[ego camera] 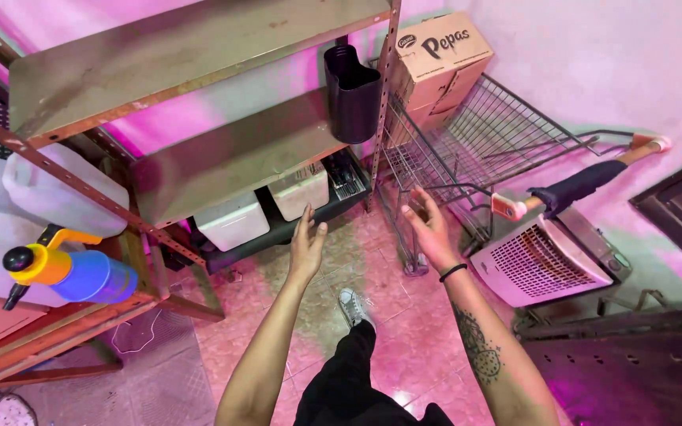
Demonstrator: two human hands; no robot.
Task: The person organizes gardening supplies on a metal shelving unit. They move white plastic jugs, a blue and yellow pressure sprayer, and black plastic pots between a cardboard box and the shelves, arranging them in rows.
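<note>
- I see both hands raised in front of me, empty, fingers spread and loose, touching nothing.
- My left hand (307,243) hangs in front of the metal shelf unit (222,162), nearest the two white bins (266,209) on its bottom shelf.
- My right hand (429,229), with a black band at the wrist, is just beside the wire shopping cart (467,150), apart from its frame.
- A cardboard box (441,63) stands at the cart's far end.
- A black holder (353,95) hangs on the shelf upright.
- A blue spray bottle (73,272) with a yellow top lies on the left rack, before white jugs (49,189).
- A white heater (546,260) sits on the pink tiled floor (404,331), right of the cart.
</note>
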